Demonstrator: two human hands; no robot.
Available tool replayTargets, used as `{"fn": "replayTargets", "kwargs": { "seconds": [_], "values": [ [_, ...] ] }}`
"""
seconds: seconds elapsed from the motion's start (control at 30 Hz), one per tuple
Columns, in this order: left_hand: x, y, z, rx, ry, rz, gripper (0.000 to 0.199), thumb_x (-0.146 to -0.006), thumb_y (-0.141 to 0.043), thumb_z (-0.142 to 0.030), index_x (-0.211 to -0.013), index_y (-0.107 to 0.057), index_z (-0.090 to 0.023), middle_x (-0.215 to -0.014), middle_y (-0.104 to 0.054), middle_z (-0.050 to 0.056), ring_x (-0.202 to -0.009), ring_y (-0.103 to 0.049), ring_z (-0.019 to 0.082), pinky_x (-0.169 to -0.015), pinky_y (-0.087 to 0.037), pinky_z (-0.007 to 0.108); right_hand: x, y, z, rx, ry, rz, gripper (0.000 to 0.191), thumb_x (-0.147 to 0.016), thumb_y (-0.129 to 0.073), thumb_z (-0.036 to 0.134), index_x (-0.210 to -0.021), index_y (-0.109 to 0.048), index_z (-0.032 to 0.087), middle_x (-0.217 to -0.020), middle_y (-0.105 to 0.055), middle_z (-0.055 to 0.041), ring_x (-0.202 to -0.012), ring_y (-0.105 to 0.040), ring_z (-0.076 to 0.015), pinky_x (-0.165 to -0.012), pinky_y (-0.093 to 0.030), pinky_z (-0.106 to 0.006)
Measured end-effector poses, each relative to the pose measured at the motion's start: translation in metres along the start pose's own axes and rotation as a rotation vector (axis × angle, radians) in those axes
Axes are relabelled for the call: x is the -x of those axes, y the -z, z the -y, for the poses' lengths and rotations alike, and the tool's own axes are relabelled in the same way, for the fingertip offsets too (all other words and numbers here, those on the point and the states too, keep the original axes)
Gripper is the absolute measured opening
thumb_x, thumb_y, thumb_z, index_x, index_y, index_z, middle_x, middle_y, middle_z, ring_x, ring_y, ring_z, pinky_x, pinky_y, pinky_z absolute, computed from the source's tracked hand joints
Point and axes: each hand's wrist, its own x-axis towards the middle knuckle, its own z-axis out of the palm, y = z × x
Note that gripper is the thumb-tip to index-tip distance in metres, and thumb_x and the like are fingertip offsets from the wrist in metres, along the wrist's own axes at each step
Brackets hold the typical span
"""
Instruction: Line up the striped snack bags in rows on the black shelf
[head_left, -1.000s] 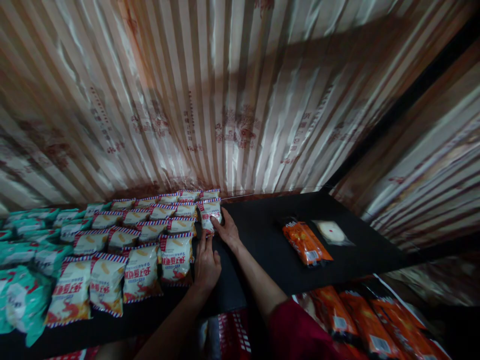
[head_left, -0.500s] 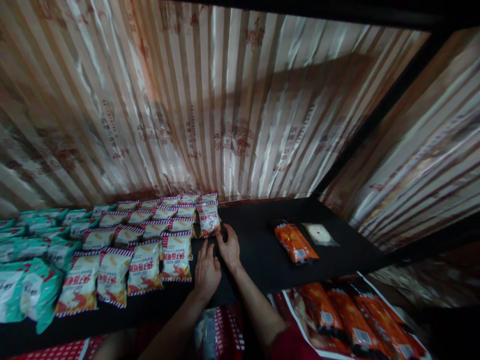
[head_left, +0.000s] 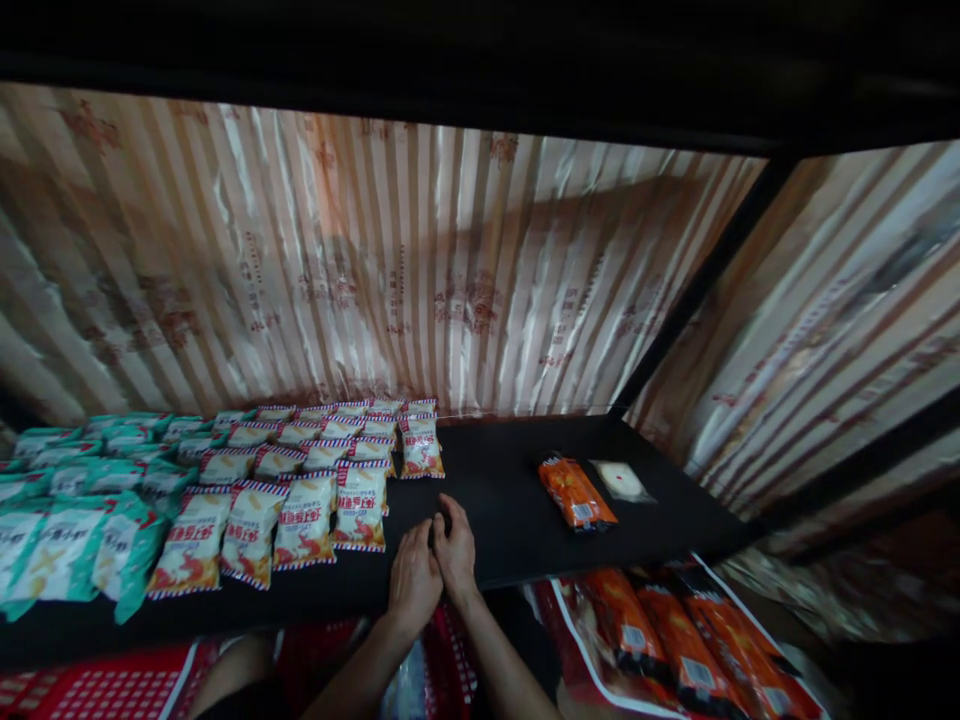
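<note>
As the left hand point(head_left: 415, 575) and right hand point(head_left: 454, 552) meet over the black shelf point(head_left: 499, 480), fingers loosely extended, side by side, pinching nothing visible, the rightmost white snack packet point(head_left: 421, 447) sits beside matching packets point(head_left: 362, 512); light, two-sided pressure likely squares it best without crushing.

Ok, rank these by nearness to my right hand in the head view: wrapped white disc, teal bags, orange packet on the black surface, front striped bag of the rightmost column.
From your right hand:
1. Striped bag, ahead, slightly left.
2. Orange packet, to the right.
3. White disc, farther right.
4. Teal bags, far left.
</note>
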Motion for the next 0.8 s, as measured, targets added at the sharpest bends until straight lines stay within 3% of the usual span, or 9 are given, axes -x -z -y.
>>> {"fn": "replayTargets", "kwargs": {
  "seconds": [0.33, 0.57, 0.7, 0.8],
  "values": [
    [0.045, 0.002, 0.011, 0.108, -0.028, 0.08, 0.05, -0.079, -0.035, -0.012, -0.128, -0.048, -0.009, -0.129, -0.054, 0.012, -0.12, -0.049, 0.016, -0.104, -0.032, 0.025, 0.051, 0.008, 0.007, -0.144, 0.017, 0.011, 0.033, -0.078, -0.037, 0.02, -0.098, -0.063, 0.015, -0.096, -0.067, -0.0112, -0.08, -0.067, -0.0181, -0.075, -0.054, -0.031],
    [0.075, -0.005, 0.027, 0.171, -0.022, 0.137, 0.05, -0.078, -0.036, -0.012, -0.126, -0.049, -0.013, -0.127, -0.056, 0.011, -0.115, -0.053, 0.018, -0.1, -0.037, 0.027, 0.086, 0.015, 0.006, -0.14, 0.125, 0.072, 0.031, -0.075, -0.037, 0.013, -0.087, -0.066, 0.018, -0.086, -0.068, -0.0072, -0.077, -0.066, -0.0166, -0.073, -0.053, -0.028],
    [0.094, -0.012, 0.044, 0.168, -0.057, 0.172, 0.046, -0.08, -0.034, -0.014, -0.123, -0.05, -0.015, -0.117, -0.062, 0.012, -0.107, -0.058, 0.019, -0.093, -0.042, 0.028, 0.118, 0.016, 0.002, -0.066, 0.137, 0.151, 0.033, -0.075, -0.036, 0.01, -0.082, -0.067, 0.021, -0.083, -0.068, -0.0058, -0.08, -0.065, -0.0167, -0.076, -0.051, -0.027],
    [0.109, -0.021, 0.069, 0.122, -0.084, 0.229, 0.04, -0.082, -0.031, -0.013, -0.112, -0.057, -0.017, -0.109, -0.065, 0.01, -0.101, -0.06, 0.018, -0.092, -0.043, 0.029, 0.143, 0.013, -0.008, 0.062, 0.07, 0.3, 0.039, -0.074, -0.032, 0.006, -0.086, -0.067, 0.02, -0.086, -0.068, -0.0068, -0.084, -0.064, -0.0165, -0.079, -0.049, -0.027]
  ]
}}
